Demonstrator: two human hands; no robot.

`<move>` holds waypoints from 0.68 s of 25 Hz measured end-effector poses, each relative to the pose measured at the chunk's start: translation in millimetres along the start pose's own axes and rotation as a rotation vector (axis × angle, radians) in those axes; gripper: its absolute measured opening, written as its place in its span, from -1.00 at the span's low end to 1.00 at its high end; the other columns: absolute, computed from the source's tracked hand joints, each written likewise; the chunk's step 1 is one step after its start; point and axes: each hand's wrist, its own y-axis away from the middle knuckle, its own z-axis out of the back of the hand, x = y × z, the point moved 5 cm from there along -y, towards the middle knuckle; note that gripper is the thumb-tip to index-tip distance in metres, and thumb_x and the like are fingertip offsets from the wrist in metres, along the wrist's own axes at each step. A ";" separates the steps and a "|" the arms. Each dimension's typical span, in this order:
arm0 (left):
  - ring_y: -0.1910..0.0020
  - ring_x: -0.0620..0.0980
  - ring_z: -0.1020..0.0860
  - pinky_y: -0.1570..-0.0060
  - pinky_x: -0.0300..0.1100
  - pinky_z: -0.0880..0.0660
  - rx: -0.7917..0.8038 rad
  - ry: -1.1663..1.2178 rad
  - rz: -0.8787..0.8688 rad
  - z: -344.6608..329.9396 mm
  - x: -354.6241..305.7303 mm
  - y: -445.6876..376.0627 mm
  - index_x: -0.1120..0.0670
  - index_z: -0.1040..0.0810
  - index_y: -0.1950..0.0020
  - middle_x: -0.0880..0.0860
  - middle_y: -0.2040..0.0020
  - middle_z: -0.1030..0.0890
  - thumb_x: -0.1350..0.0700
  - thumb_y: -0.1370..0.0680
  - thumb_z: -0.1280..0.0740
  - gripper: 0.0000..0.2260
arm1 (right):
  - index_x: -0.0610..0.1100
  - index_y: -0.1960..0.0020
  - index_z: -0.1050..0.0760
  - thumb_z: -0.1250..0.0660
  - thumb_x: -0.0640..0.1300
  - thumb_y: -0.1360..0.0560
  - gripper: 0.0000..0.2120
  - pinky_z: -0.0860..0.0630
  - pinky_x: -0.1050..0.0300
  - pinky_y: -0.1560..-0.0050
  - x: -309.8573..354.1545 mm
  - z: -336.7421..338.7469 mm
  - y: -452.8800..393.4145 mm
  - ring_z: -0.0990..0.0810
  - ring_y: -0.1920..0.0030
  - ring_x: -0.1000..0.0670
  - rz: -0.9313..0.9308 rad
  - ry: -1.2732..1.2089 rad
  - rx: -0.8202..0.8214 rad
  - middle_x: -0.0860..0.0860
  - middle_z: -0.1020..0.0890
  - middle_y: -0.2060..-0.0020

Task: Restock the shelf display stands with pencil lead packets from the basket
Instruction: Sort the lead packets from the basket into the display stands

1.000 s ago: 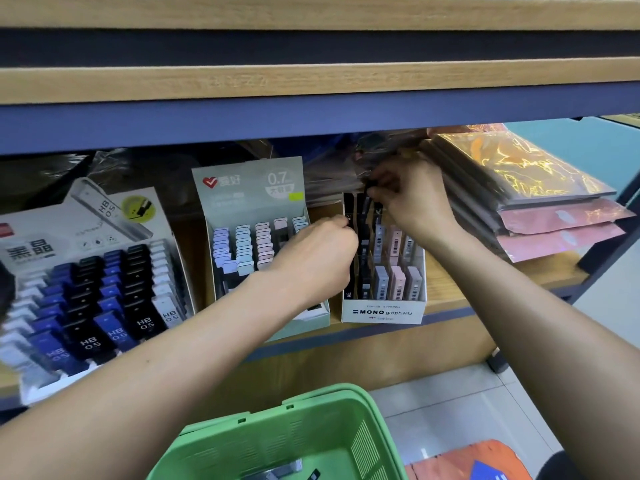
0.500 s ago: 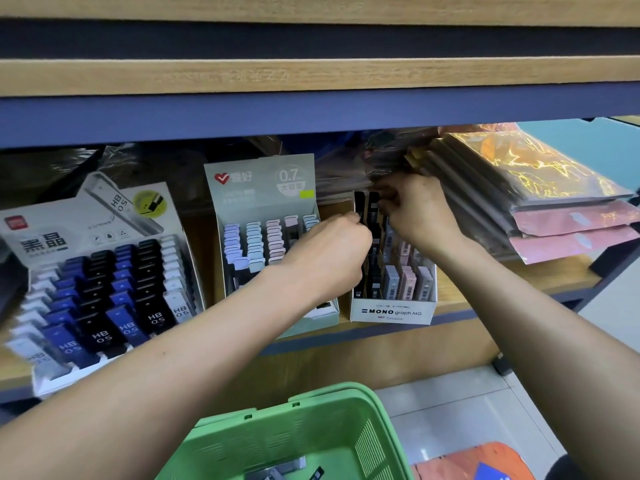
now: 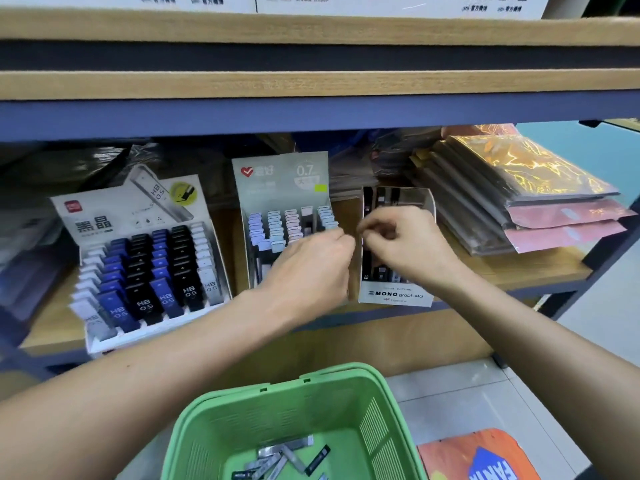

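Note:
My left hand (image 3: 311, 268) hovers between the grey 0.7 lead stand (image 3: 280, 174) and the white MONO graph box (image 3: 394, 295). Its fingers are curled in as if round pencil lead packets, which its back hides. My right hand (image 3: 405, 244) is in front of the MONO box, fingers curled, with its fingertips meeting those of the left hand. I cannot see anything pinched there. Dark packets stand in the box's left column. Below, the green basket (image 3: 346, 375) holds several grey and black lead packets (image 3: 284, 455).
A large HB 0.5 stand (image 3: 145, 271) full of blue, black and white packets sits on the shelf at left. A stack of glossy wrapped sleeves (image 3: 519, 188) lies at right. An upper shelf edge (image 3: 311, 84) overhangs. An orange bag (image 3: 478, 455) lies on the floor.
My right hand has drawn back from the rear of the MONO box to meet my left hand's fingertips. The view has tilted down, and the packets in the basket now show.

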 end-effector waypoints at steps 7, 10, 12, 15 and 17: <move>-0.03 0.18 -0.59 0.14 -0.07 -0.40 0.404 -0.072 0.122 -57.2 27.8 113.6 0.05 -0.36 0.06 0.12 -0.04 -0.58 0.22 -0.52 -0.21 -0.91 | 0.02 0.13 -0.64 -0.33 -0.16 -0.47 -0.86 -0.61 0.05 0.12 6.9 -104.7 90.3 -0.64 0.26 -0.01 -0.068 0.080 0.487 0.07 -0.62 0.31; -0.01 0.22 -0.60 0.08 0.00 -0.48 0.613 -0.139 0.167 -106.0 50.0 169.1 0.11 -0.47 -0.03 0.16 -0.06 -0.60 0.26 -0.51 -0.22 -0.86 | -0.02 0.03 -0.65 -0.31 -0.13 -0.46 -0.83 -0.59 0.04 0.04 -6.6 -168.0 130.1 -0.65 0.02 -0.18 -0.061 0.264 0.708 -0.08 -0.70 0.10; 0.08 0.17 -0.59 0.10 -0.01 -0.53 0.800 -0.166 0.207 -145.9 65.2 207.7 0.15 -0.52 -0.08 0.18 -0.02 -0.62 0.32 -0.51 -0.23 -0.80 | -0.04 -0.06 -0.66 -0.29 -0.18 -0.46 -0.76 -0.60 0.03 -0.02 -25.9 -207.6 160.0 -0.65 -0.07 -0.16 -0.095 0.333 0.836 -0.10 -0.70 -0.05; -0.01 0.17 -0.61 0.12 -0.09 -0.47 0.918 -0.121 0.330 -191.5 81.8 249.8 0.17 -0.54 -0.14 0.20 -0.07 -0.62 0.32 -0.55 -0.23 -0.79 | -0.08 -0.17 -0.64 -0.26 -0.30 -0.49 -0.67 -0.56 0.09 -0.08 -58.7 -253.7 197.4 -0.64 -0.14 -0.14 -0.186 0.331 0.908 -0.10 -0.68 -0.13; -0.11 0.17 -0.59 0.00 -0.07 -0.48 0.939 -0.087 0.406 -219.7 88.6 272.5 0.18 -0.52 -0.21 0.19 -0.15 -0.59 0.31 -0.57 -0.22 -0.76 | -0.07 -0.29 -0.57 -0.29 -0.29 -0.52 -0.63 -0.53 0.08 -0.11 -78.4 -280.1 221.2 -0.61 -0.19 -0.15 -0.214 0.374 0.954 -0.11 -0.63 -0.22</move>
